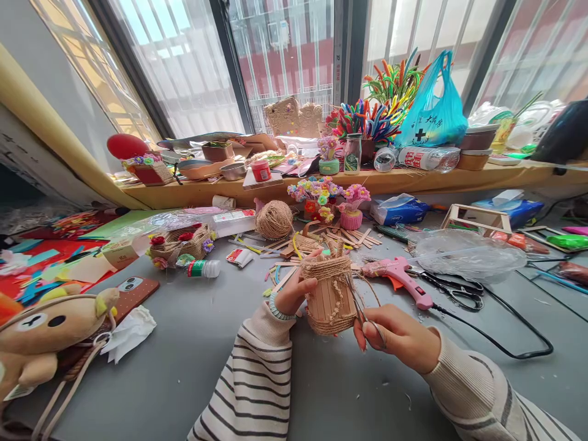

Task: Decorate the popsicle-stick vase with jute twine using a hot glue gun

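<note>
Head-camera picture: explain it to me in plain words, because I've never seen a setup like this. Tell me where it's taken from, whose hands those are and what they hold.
There is no machine here. A camera worn on a person's head looks forward and down at that person's own bare hands. The left hand holds a small twine-trimmed container faced with flat wooden strips. The right hand holds a slim metal tool, apparently scissors, against its side. On the grey table around them lie a ball of twine, loose wooden sticks and a pink glue gun.
</note>
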`<state>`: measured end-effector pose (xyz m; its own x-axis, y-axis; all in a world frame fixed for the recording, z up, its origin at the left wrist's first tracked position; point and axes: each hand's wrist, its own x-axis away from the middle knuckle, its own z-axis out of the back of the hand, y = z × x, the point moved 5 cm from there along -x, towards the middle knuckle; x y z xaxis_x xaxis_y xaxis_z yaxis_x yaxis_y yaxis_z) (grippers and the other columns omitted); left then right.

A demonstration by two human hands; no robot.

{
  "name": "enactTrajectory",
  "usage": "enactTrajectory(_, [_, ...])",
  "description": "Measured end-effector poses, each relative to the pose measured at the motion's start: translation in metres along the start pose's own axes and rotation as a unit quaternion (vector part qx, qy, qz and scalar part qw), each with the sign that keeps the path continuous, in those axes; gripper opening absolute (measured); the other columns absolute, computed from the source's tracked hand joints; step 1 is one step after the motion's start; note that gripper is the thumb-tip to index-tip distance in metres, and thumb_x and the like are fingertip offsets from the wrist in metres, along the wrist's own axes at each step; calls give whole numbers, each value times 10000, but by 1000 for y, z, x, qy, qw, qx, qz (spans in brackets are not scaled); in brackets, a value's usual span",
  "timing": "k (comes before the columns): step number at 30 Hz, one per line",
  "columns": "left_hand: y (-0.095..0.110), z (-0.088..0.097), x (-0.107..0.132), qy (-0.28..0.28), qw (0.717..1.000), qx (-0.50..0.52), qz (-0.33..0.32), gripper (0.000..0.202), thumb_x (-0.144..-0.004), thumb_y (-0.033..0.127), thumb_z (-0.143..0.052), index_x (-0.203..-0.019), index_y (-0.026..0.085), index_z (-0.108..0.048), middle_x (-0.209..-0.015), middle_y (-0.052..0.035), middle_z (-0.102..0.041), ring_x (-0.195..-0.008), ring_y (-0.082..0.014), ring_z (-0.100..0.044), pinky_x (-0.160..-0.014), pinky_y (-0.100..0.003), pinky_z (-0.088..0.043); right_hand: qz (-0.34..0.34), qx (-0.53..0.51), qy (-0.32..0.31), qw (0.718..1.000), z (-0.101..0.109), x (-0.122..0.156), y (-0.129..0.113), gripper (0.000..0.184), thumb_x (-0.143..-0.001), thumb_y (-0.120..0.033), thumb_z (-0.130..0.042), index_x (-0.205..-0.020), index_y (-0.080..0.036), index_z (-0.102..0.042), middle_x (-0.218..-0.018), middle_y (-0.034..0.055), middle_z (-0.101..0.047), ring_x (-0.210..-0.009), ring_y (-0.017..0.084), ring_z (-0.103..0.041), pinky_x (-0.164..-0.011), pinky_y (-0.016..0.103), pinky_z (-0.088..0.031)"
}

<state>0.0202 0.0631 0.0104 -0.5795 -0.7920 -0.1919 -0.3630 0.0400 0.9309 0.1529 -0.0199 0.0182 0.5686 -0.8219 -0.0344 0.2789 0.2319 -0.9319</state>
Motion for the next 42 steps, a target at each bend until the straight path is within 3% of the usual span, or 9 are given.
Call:
enactTrajectory(14, [0,-1,0,6,1000,-11,5,827,-550,471,-677,-1282,207,-396,-1207,-99,-547,-1189,-334,-396,-1010,-461,-237,-13,33,-6,999,2,-1,0,604,-754,-684,-279,-603,-145,-505,-510,-27,-373,-488,66,-322,-466,221,-255])
enactTrajectory(22, [0,-2,-1,-11,1000,-16,-9,828,-548,476,-682,-1279,210,-396,-1243,-98,-517,-1215,-328,-366,-1024,-465,-216,-34,-1,-12,999,3,-1,-1,597,-719,-705,-321,-578,-149,-487,-476,-46,-316,-445,53,-286,-439,221,-237])
enactTrajectory(28, [0,-1,0,-8,1000,-23,-1,817,-555,484,-674,-1271,195,-409,-1219,-106,-535,-1197,-340,-384,-1009,-466,-241,-56,17,9,998,6,-1,0,584,-713,-708,-338,-566,-154,-453,-518,-25,-394,-488,56,-312,-461,218,-247])
enactTrajectory(35, [0,0,-1,3,1000,-19,-8,841,-538,468,-696,-1282,227,-388,-1232,-92,-528,-1207,-317,-384,-1004,-443,-266,-122,-48,8,991,10,1,5,600,-612,-751,-427,-490,-163,-419,-433,-53,-329,-396,25,-242,-384,215,-150])
enactTrajectory(42, [-1,3,-1,14,999,-31,-17,876,-525,470,-710,-1293,219,-372,-1226,-103,-533,-1173,-324,-423,-1017,-468,-240,-116,-122,5,986,9,-1,9,596,-584,-745,-457,-434,-169,-419,-337,-84,-258,-312,13,-213,-355,218,-107])
